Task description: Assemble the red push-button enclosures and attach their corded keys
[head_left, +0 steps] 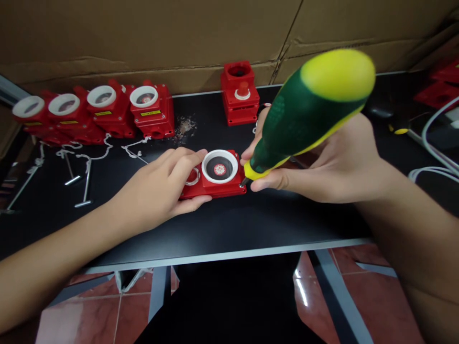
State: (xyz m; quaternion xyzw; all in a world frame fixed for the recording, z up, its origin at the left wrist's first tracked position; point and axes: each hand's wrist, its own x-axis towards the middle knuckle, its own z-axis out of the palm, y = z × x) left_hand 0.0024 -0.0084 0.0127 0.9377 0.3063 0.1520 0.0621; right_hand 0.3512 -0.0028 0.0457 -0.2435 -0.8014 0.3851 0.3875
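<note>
My left hand [168, 181] is closed around the left side of a red box with a white ring [234, 167], keeping it on the black tabletop. The box lies flat, its white-rimmed round window facing up. A smaller ring on its left part is partly covered by my fingers. In my right hand [322, 167] is a big screwdriver with a green and yellow handle [304, 119]. Its tip meets the screw at the box's near right corner. The handle leans up toward the camera and hides part of my right fingers.
Several finished-looking red boxes [152, 107] with white rings stand at the back left, small metal hammers [87, 186] hanging from white cords. Another red box [240, 107] stands at the back middle. Debris [184, 129] lies nearby. White cables [439, 143] are at right; cardboard [161, 38] lines the back.
</note>
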